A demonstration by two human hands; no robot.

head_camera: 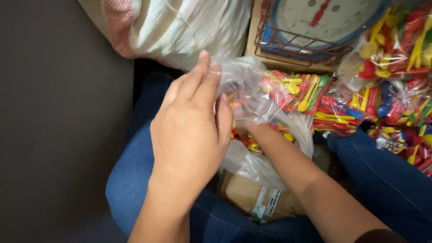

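Plastic bag (252, 90) between left hand (191, 130) and right forearm; spoon packets (387, 90) right of it; scale (315, 22) beyond; sack (180, 27) beyond left hand.

The left hand (191, 130) pinches the top edge of a clear plastic bag (252, 90), fingers pointing up and away, back of the hand toward the camera. The right hand is hidden inside the bag — only its forearm (292, 166) shows, coming in from the lower right. Small red, yellow and green plastic spoons (306, 92) show through the bag. Below it, between blue-jeaned legs (130, 180), sits a brown cardboard box (245, 195) with a white label. To the right lie packed bags of spoons (396, 58); beyond stand a dial scale (315, 22) and a white woven sack (180, 24).
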